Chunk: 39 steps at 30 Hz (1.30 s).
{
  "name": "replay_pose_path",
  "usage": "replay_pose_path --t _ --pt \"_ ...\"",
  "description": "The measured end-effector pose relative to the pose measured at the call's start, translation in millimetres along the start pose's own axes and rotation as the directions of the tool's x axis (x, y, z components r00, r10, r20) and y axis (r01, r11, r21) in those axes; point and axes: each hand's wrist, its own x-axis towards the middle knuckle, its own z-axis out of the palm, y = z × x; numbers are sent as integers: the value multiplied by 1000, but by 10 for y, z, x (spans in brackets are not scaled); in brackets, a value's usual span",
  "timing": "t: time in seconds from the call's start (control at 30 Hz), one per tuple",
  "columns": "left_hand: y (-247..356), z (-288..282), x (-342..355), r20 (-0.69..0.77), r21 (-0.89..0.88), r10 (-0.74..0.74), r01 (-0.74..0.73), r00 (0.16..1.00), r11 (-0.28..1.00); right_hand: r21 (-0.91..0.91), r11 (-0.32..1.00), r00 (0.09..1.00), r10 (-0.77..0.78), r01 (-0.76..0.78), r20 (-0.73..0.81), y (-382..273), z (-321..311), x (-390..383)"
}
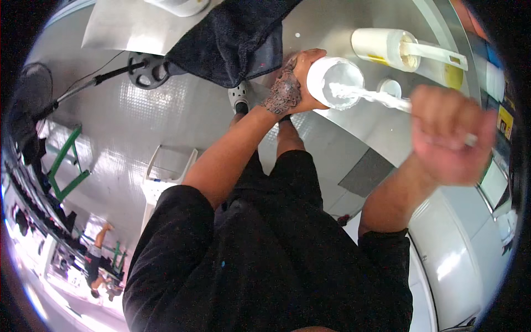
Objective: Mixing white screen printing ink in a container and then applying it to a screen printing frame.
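Note:
My left hand [293,86], with a patterned tattoo, is wrapped round a white plastic tub [316,83]. The tub's open mouth faces me, with white residue on its inner walls. My right hand [453,130], smeared by motion, is closed round the end of a slim stirring stick [381,98]. Thick white paste coats the stick, and its tip is at the tub's mouth. Beside the tub lies a small white round lid [390,87]. Farther off is a second white tub [379,45] with a yellow mark, and a white spatula [440,54] rests in its opening.
A dark towel [232,41] hangs at the metal table's [326,22] left edge. A round yellow lid [453,76] lies near the spatula. To my left are a black weight plate [146,71] on a bar, a white chair [166,172] and another person [95,265].

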Motion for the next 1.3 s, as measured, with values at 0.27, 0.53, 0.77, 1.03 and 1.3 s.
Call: replay_pose_path --t 0.27,0.53,0.77,1.03,1.3 --pt "-69 -114 108 -17 169 50 -46 999 984 -166 981 994 -102 96 -31 523 -179 -67" --pt "-78 -69 34 -19 142 134 -130 991 981 -287 951 980 56 -110 -192 665 32 -318" --pt "-41 -40 75 -42 88 130 -126 991 988 -564 826 924 -234 24 -304 1021 116 -440" --pt "-71 14 21 1 -64 44 -43 999 997 -471 866 965 44 -166 -259 828 178 -373" --pt "-141 107 28 10 -17 132 -132 991 991 -439 899 960 -119 -4 -253 921 225 -391"
